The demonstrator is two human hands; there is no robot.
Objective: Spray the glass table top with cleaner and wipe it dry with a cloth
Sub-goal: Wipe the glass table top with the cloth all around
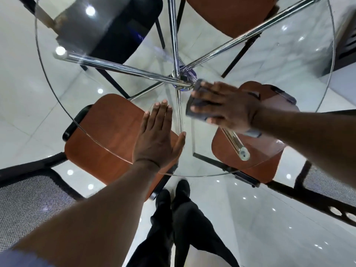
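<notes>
left hand [159,135] flat on the round clear glass table top [279,60], near the edge closest to me, fingers straight and together, thumb splayed out, holding nothing. right hand [223,106] palm-down on the folded grey-blue cloth [194,105], fingers spread and straight, pressing it onto the glass, not curled round it. cloth sits just my side of the table centre, right beside the chrome hub [181,81] where the chrome tube legs meet under the glass; a corner of it pokes out under my right wrist. right hand and cloth are slightly motion-blurred. the two hands are near each other but apart, left one closer to me. seen through the glass: a brown wooden chair seat [107,132] under my left hand, a second brown seat [265,151] under my right forearm, a third [231,14] on the far side, and a black chair [123,26] far left. grey mesh chair backs [25,199] sit either side of me. glossy white tiled floor [28,93] below, my black trousers and shoes [183,218] at the table edge. can't tell whether the glass is wet or dry.
</notes>
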